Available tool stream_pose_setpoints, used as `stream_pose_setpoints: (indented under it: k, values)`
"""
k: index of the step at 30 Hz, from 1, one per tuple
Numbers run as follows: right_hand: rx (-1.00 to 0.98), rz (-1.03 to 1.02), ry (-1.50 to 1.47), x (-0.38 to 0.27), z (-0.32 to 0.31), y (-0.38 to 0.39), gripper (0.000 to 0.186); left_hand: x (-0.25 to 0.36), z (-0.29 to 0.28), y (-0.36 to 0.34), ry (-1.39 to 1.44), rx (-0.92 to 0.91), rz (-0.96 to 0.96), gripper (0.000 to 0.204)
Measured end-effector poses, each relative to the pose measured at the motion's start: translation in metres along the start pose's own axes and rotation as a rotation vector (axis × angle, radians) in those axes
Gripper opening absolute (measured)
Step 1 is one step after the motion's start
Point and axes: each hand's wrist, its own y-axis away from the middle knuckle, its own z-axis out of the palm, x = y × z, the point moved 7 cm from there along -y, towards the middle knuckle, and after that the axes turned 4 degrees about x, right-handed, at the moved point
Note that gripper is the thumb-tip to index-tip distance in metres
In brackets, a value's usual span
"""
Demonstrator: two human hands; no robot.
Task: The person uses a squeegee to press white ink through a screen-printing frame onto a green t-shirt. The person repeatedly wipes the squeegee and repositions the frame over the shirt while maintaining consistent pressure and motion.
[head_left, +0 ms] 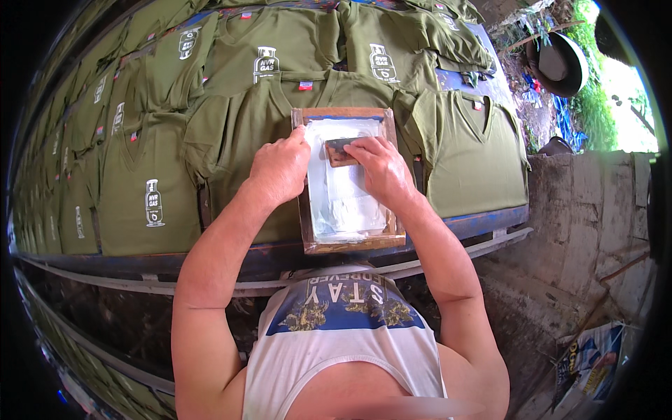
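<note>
A wooden-framed printing screen (355, 247) lies on an olive green T-shirt (241, 133), its mesh covered with white ink (336, 196). My left hand (280, 168) is closed on the frame's left side rail, near its far corner. In my right hand (381, 168) is a small squeegee (339, 157) with a brown wooden face, pinched by its right end. The squeegee rests on the inked mesh toward the far end of the frame. Its lower edge and the shirt area beneath the screen are hidden.
Several olive shirts with a white gas-cylinder print, such as one printed shirt (154, 203), cover the long table (483, 218) to the left and behind. A plain shirt (476, 157) lies at right. A metal rail (462, 248) runs along the near edge; a concrete wall (581, 210) stands right.
</note>
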Motion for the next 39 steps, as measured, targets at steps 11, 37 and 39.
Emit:
stream_pose_setpoints:
  k: [11, 37, 39]
  values:
    - [-0.077, -0.004, -0.03, 0.0, -0.02, -0.023, 0.042, 0.0, 0.003, 0.001, 0.054, 0.082, 0.027, 0.039]
    - [-0.37, -0.048, -0.141, -0.041, -0.04, 0.053, 0.045, 0.0, 0.0, 0.0, 0.015, -0.008, -0.029, 0.065]
    - [-0.325, -0.036, -0.122, -0.017, -0.038, 0.024, 0.04, 0.002, -0.003, -0.001, -0.003, -0.001, -0.026, 0.065]
